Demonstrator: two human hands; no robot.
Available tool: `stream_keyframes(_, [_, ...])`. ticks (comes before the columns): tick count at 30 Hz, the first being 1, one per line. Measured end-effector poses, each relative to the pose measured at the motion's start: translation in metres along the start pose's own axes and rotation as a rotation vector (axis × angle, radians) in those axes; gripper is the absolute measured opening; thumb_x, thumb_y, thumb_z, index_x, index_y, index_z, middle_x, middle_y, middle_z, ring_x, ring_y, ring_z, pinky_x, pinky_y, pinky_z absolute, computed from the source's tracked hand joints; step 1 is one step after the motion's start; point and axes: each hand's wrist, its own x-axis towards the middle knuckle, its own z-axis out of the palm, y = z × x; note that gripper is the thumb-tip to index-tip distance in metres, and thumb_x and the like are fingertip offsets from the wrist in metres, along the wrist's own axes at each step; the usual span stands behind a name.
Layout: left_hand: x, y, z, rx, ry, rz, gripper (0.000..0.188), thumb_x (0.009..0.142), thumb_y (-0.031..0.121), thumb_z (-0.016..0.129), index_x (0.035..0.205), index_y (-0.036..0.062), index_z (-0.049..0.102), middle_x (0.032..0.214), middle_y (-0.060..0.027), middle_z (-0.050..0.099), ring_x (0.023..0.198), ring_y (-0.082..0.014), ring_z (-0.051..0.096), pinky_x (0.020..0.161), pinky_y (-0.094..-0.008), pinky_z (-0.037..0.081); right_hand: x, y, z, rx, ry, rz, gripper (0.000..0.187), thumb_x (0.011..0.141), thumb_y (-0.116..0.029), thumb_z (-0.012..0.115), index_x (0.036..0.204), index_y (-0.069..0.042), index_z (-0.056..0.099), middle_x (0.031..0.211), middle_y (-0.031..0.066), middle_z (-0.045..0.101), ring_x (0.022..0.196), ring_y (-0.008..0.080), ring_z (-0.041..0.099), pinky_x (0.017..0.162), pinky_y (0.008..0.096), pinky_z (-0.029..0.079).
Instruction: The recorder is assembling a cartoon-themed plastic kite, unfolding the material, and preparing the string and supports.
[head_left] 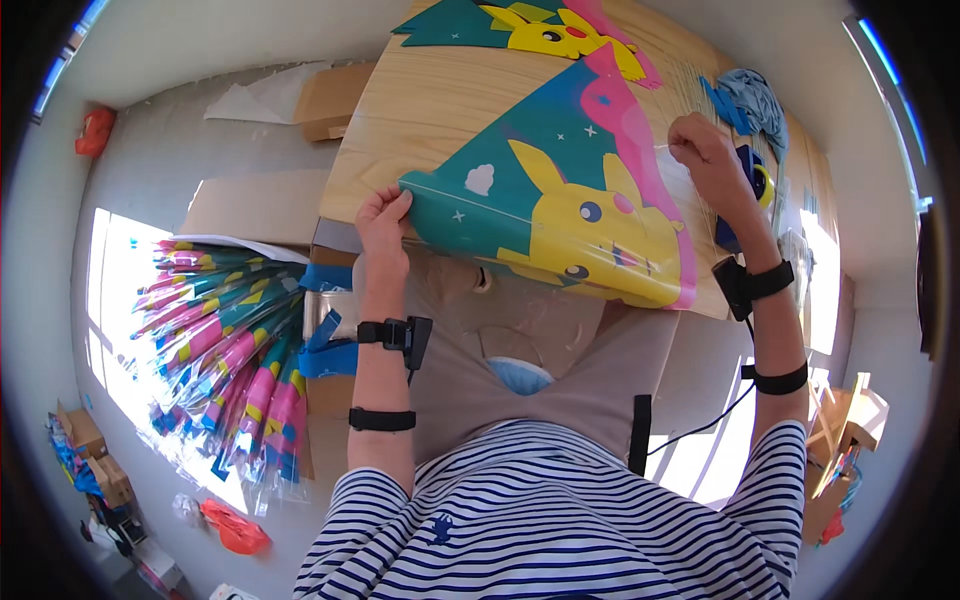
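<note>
A large glossy triangular sheet (500, 150), teal and pink with a yellow cartoon figure, lies on the wooden table with its near edge curved over the table's front. My left hand (383, 220) pinches the sheet's left corner between thumb and fingers. Above the table to the right of the sheet, my right hand (705, 160) is raised with its fingers curled in. Whatever it may hold is hidden by the fingers. Another printed sheet (480, 25) of the same kind lies at the table's far edge.
On the table's right are a grey-blue cloth (755, 105), thin rods and a dark blue and yellow round object (762, 186). Rolled printed pieces in clear bags (225, 345) fan out at the left beside blue tape (330, 350). A red bag (236, 527) lies on the floor.
</note>
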Motion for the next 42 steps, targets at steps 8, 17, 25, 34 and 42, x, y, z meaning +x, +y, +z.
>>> stream_keyframes(8, [-0.009,0.004,0.006,-0.121,-0.028,-0.040,0.016,0.087,-0.003,0.067,0.103,-0.0020,0.066,0.093,-0.0044,0.069,0.082,-0.0101,0.063,0.076,-0.0232,0.050,0.124,-0.177,0.141,-0.419,-0.409,-0.745,0.009,0.075,-0.002,0.064,0.078,-0.009,0.067,0.097,0.0072,0.057,0.101,0.0271,0.056,0.088,0.0416,0.043])
stream_keyframes(17, [-0.009,0.004,0.006,-0.223,-0.090,-0.047,0.017,0.086,-0.004,0.067,0.102,-0.0006,0.066,0.094,-0.0030,0.067,0.084,-0.0094,0.062,0.077,-0.0230,0.050,0.155,-0.209,0.221,-0.557,-0.601,-0.906,0.010,0.066,-0.002,0.068,0.072,-0.008,0.071,0.100,0.0058,0.058,0.116,0.0270,0.051,0.114,0.0518,0.033])
stream_keyframes(25, [-0.008,0.002,0.006,-0.182,-0.068,-0.027,0.020,0.085,-0.006,0.066,0.104,-0.0011,0.064,0.094,-0.0014,0.065,0.087,-0.0101,0.061,0.080,-0.0238,0.049,0.163,-0.204,0.233,-0.539,-0.570,-1.004,0.006,0.069,-0.008,0.066,0.068,-0.013,0.070,0.101,0.0017,0.061,0.114,0.0230,0.052,0.114,0.0503,0.033])
stream_keyframes(34, [-0.008,0.003,0.008,-0.228,-0.062,-0.036,0.017,0.085,-0.007,0.065,0.101,-0.0021,0.064,0.093,-0.0022,0.065,0.084,-0.0089,0.060,0.078,-0.0231,0.048,0.161,-0.209,0.232,-0.519,-0.670,-0.927,0.011,0.063,-0.003,0.071,0.073,-0.008,0.072,0.100,0.0050,0.060,0.120,0.0249,0.052,0.117,0.0516,0.030])
stream_keyframes(42, [-0.003,-0.001,0.009,-0.098,-0.036,-0.062,0.014,0.085,-0.006,0.065,0.098,-0.0015,0.065,0.088,-0.0016,0.066,0.080,-0.0085,0.060,0.075,-0.0219,0.047,0.169,-0.206,0.221,-0.490,-0.589,-0.924,0.006,0.067,-0.004,0.066,0.067,-0.009,0.069,0.097,0.0059,0.062,0.112,0.0272,0.055,0.112,0.0520,0.036])
